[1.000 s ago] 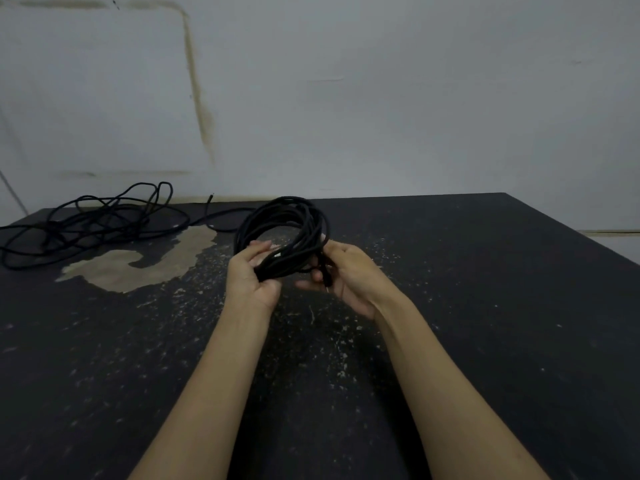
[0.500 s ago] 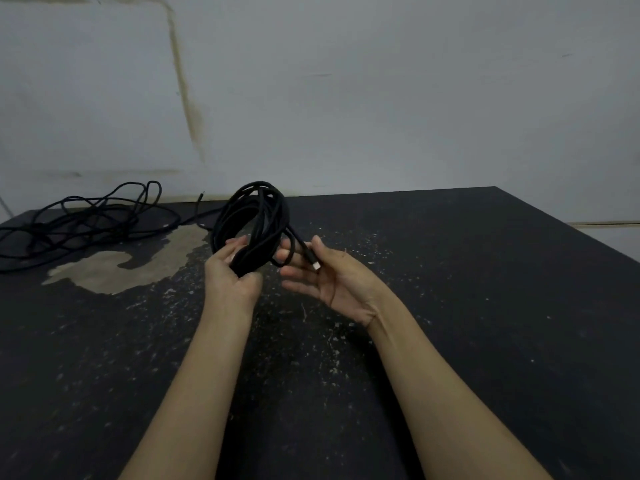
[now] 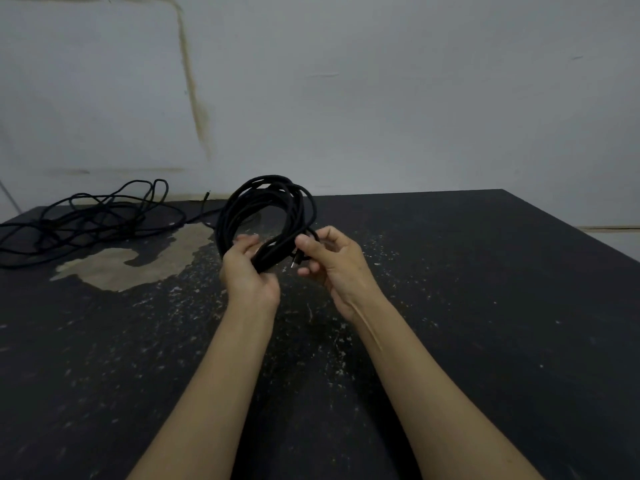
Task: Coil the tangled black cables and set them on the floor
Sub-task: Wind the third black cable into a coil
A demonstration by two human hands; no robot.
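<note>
A coiled black cable [image 3: 242, 209] stands upright as a loop above the dark floor. My left hand [image 3: 247, 271] grips the bottom of the coil's bundled strands. My right hand [image 3: 334, 259] pinches the cable's loose end, whose small plug [image 3: 294, 262] sticks out below my thumb, close against the coil. A second black cable [image 3: 93, 220] lies tangled and loose on the floor at the far left, apart from both hands.
The dark speckled floor [image 3: 450, 306] has a worn pale patch [image 3: 138, 261] beside the tangle. A stained white wall [image 3: 346, 98] rises right behind. The dark surface ends at a lighter strip at the far right [image 3: 616, 237].
My right hand, open half a second ago, has closed on the cable's end near the coil. The coil has turned to face me more as an upright loop.
</note>
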